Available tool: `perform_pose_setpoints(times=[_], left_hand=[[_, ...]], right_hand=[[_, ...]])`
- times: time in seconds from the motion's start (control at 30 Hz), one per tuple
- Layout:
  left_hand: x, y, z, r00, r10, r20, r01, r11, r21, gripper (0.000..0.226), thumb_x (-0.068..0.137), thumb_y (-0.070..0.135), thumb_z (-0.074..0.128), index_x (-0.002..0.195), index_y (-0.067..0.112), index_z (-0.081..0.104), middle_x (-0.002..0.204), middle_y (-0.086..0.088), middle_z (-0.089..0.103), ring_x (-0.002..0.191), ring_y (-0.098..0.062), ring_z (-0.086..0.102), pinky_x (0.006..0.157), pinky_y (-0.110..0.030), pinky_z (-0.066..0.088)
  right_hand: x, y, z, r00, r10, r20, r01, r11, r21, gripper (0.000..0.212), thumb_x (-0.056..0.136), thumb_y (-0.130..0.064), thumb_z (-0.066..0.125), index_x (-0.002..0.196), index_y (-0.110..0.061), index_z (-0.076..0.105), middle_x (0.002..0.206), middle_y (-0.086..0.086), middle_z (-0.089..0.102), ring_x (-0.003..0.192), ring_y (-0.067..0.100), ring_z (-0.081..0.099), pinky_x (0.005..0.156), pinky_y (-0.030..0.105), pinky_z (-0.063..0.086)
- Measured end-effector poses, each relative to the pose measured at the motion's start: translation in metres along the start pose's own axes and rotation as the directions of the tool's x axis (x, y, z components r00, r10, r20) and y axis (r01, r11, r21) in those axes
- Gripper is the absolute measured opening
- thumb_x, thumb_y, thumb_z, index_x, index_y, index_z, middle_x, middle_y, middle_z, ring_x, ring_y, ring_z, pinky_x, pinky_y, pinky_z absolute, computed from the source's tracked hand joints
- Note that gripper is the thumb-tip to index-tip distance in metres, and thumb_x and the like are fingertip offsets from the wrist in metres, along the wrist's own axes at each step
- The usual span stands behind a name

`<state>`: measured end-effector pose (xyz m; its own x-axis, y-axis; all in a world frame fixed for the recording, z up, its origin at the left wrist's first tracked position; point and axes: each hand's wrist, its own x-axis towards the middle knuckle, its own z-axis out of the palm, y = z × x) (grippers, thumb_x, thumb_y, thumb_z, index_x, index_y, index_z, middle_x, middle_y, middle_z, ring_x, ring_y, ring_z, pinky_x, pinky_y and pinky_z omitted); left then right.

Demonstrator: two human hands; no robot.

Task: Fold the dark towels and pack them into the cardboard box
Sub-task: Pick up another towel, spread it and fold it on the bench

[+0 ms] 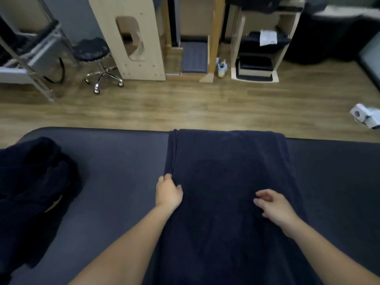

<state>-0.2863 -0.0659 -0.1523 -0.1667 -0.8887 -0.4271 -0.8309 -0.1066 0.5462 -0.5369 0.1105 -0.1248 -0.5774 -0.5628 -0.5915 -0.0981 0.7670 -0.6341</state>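
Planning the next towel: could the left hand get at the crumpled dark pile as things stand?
Probably yes, once it lets go: the left hand pinches the spread towel at its left edge, and only bare table lies between it and the pile on that same side.

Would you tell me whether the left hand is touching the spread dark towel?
Touching. The head view shows the left hand gripping the folded left edge of the spread dark towel, fingers curled over it.
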Motion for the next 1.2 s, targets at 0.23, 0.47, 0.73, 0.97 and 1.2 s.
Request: perform_pose_setpoints(times=[0.23,0.47,0.73,0.97,1.2], left_hand=[[0.087,0.058,-0.011,0.993,-0.110,0.038,0.117,0.934,-0.339,0.022,0.090,0.018,0.068,0.110,0.011,0.064,0.111,-0.004,0.067,0.095,-0.019,0.060,0.078,-0.027,0.047],[0.144,0.082,-0.027,0.979,-0.110,0.172,0.191,0.795,-0.576,0.019,0.089,0.020,0.073,0.107,0.014,0.071,0.106,-0.003,0.075,0.098,-0.024,0.070,0.091,-0.045,0.058],[0.164,0.054,-0.033,0.995,-0.097,0.026,0.099,0.921,-0.376,0.020,0.095,0.025,0.060,0.109,0.009,0.060,0.103,0.001,0.066,0.097,-0.023,0.064,0.084,-0.036,0.053],[0.194,0.103,-0.033,0.983,-0.159,-0.087,0.165,0.985,0.058,0.040,0.093,0.035,0.067,0.108,-0.002,0.065,0.113,-0.018,0.066,0.111,-0.038,0.061,0.086,-0.038,0.052],[0.220,0.110,-0.046,0.988,-0.136,0.067,0.151,0.829,-0.538,0.034,0.098,0.012,0.058,0.069,0.021,0.044,0.070,-0.004,0.042,0.055,-0.017,0.035,0.047,-0.024,0.028]], right_hand=[[0.046,-0.048,0.013,0.999,0.034,0.042,-0.040,0.988,0.149,0.015,0.093,-0.016,0.065,0.107,-0.019,0.065,0.105,0.005,0.067,0.093,0.021,0.068,0.078,0.038,0.058],[0.078,-0.083,0.031,0.997,-0.020,0.075,0.008,0.987,0.158,0.014,0.093,-0.017,0.065,0.106,-0.021,0.065,0.103,0.002,0.067,0.092,0.018,0.067,0.076,0.035,0.058],[0.092,-0.071,0.038,0.998,-0.045,0.054,0.040,0.996,0.084,0.013,0.089,-0.022,0.068,0.098,-0.030,0.067,0.095,-0.004,0.068,0.092,0.014,0.065,0.086,0.040,0.057],[0.097,-0.071,0.038,0.997,-0.029,0.069,0.018,0.988,0.153,0.011,0.087,-0.021,0.070,0.096,-0.027,0.065,0.089,0.000,0.064,0.084,0.015,0.062,0.083,0.038,0.054],[0.096,-0.069,0.032,0.944,-0.270,-0.190,0.251,0.961,-0.120,0.010,0.088,-0.023,0.065,0.097,-0.029,0.066,0.097,-0.005,0.067,0.091,0.011,0.062,0.082,0.031,0.053]])
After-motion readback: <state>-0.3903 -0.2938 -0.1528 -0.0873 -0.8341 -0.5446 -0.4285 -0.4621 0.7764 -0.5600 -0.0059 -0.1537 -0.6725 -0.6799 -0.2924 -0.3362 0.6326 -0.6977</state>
